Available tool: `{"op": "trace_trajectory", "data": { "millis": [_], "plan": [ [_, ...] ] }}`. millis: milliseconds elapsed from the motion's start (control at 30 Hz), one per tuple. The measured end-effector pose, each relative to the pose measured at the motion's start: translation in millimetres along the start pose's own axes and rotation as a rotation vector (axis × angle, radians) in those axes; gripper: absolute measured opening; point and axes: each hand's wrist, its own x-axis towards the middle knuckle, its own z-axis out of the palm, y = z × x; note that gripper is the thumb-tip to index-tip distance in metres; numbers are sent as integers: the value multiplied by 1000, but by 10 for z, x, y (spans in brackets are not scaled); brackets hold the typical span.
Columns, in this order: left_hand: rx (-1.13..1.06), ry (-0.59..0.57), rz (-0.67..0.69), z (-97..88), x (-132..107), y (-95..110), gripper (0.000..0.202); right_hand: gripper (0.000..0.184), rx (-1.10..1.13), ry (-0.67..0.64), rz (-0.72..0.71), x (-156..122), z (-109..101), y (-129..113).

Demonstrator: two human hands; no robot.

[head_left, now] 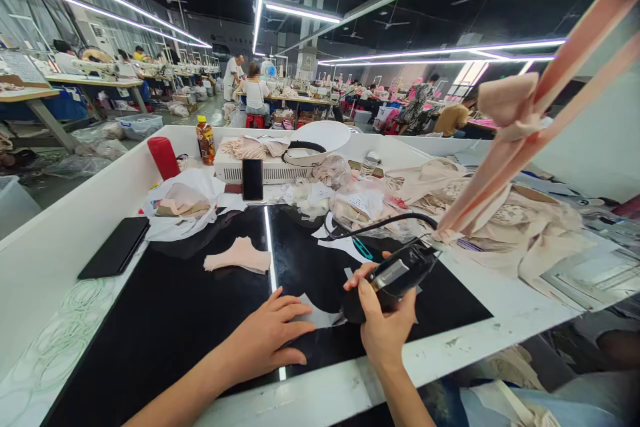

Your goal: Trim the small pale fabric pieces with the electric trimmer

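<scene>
My right hand [383,310] is wrapped round a black corded electric clipper [406,270] with a silver label. Its narrow tip points left, down at a translucent pale cut piece [320,312] on the black tabletop. Pink fabric strips [500,157], knotted together, run from the tool's rear end up to the right. On the left side of that piece, my left hand [280,330] lies flat with fingers spread, covering part of it. Farther back lies a peach fabric piece [239,256]. Behind the clipper is a teal-handled tool [362,248] on a white pattern piece [336,244].
A phone [253,179] leans against a white slotted box [227,170]. Heaped beige fabric [530,233] fills the right side. A white bag [177,200], a black tablet-like slab [115,247] and a bottle [205,140] stand left. White walls edge the table; people work beyond.
</scene>
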Motion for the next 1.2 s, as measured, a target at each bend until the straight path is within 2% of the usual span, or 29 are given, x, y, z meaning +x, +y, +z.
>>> {"op": "trace_trajectory", "data": {
  "millis": [200,333,533,667,767,867,967,1067,1133,1200],
  "plan": [
    [-11,17,1,3,-15,-6,48,46,-14,62,-6,60,-104,-36],
    [-27,33,3,1,-16,-8,48,43,-17,62,-14,66,-121,-2],
    [-33,25,-1,-16,-12,9,48,48,-46,60,-28,55,-110,51],
    [-120,90,-2,-7,-36,-12,41,50,-46,53,-16,58,-103,32],
    [-172,212,-61,31,-39,-66,31,44,-57,49,-14,77,-110,3],
    [-126,351,-147,96,-14,-158,31,30,-143,34,-23,110,-121,-16],
    [-23,443,-169,190,12,-290,31,30,-246,36,12,138,-110,-41],
    [55,518,-147,318,35,-503,33,42,-324,60,-17,150,-69,-76],
    [77,580,-126,413,75,-699,36,55,-332,4,5,165,-37,-89],
    [86,596,-122,496,139,-902,38,67,-328,1,-11,186,-12,-92]
  ]
}}
